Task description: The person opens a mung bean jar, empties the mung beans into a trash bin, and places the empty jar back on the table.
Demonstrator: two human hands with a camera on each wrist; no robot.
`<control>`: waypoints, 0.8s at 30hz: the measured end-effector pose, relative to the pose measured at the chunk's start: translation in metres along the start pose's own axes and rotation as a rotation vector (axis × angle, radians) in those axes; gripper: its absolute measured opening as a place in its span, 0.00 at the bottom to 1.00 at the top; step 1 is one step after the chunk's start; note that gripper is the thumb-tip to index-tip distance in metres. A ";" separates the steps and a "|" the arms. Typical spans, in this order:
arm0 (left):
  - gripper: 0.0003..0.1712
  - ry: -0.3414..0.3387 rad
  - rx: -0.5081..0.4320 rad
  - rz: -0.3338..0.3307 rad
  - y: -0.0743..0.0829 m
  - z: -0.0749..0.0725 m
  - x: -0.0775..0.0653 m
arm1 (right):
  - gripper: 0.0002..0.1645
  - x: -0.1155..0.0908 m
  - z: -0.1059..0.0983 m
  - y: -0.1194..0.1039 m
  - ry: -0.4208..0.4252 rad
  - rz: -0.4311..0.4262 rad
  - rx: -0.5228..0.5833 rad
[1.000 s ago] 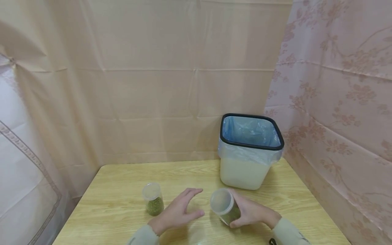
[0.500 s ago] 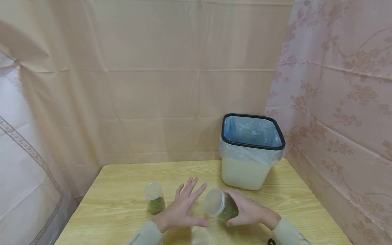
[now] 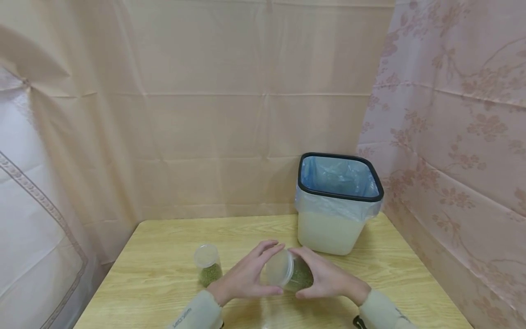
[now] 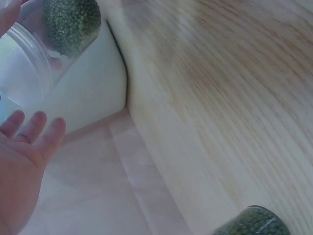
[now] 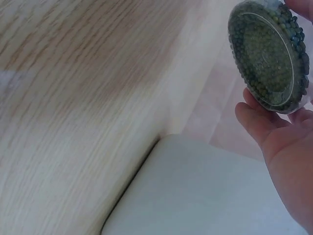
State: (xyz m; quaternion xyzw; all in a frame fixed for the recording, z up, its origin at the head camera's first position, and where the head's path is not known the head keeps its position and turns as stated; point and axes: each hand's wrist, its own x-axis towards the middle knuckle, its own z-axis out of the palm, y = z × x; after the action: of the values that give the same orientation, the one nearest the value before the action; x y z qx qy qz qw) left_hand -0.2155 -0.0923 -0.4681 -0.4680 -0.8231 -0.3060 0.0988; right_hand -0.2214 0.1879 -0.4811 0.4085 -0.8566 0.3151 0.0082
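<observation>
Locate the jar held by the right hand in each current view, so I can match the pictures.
Head: the jar is low, just right of center, tilted, lid toward the left hand.
Left wrist: upper-left corner, cut off by the frame.
Right wrist: upper right, base facing the camera.
Shared landmark: the pale bin, beyond the jar, behind it, and along the bottom, respectively.

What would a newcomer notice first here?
Probably the cream bin with the black square rim and bluish plastic liner, far right on the light wood-grain table. Next, nearer, a clear cylindrical jar of green grains, tilted in the right hand, its whitish lid facing left. A second clear jar of green grains stands farther left.
</observation>
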 end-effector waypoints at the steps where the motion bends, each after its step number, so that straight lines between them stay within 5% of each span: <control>1: 0.56 0.000 -0.008 0.019 0.000 0.000 0.001 | 0.62 0.000 0.000 -0.001 -0.001 -0.006 -0.006; 10: 0.53 0.026 -0.053 0.124 0.001 -0.005 0.012 | 0.63 0.004 -0.006 -0.005 0.002 -0.023 -0.048; 24: 0.50 -0.011 -0.226 -0.059 -0.001 -0.011 0.015 | 0.60 0.012 -0.011 -0.015 0.032 -0.017 -0.162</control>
State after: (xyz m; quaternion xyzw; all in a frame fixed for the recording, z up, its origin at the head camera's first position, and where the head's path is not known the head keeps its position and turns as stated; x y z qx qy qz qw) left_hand -0.2258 -0.0885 -0.4527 -0.4533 -0.7975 -0.3969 0.0319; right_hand -0.2215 0.1789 -0.4613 0.4087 -0.8755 0.2514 0.0578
